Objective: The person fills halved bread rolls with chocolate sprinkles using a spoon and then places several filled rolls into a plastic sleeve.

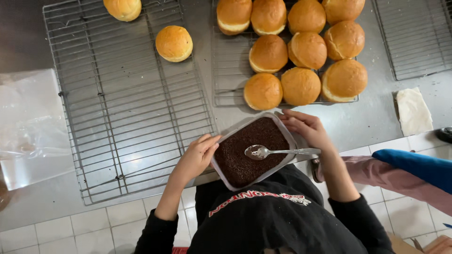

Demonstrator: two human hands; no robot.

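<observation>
A clear rectangular plastic container (278, 123) full of dark chocolate sprinkles sits at the steel counter's near edge. My left hand (197, 156) grips its left rim and my right hand (306, 128) grips its right corner. A metal spoon (275, 152) rests on the sprinkles, its bowl towards the left and its handle pointing right. Just beyond the container stands a wire rack (226, 89) loaded with several golden round buns (301, 86).
A larger wire rack (127, 113) on the left carries two buns (174, 43) near its far end. A plastic sheet (28, 122) lies at far left, another rack (414, 37) at top right, a folded white cloth (413, 111) beside it. Blue and pink fabric (414, 170) sits right.
</observation>
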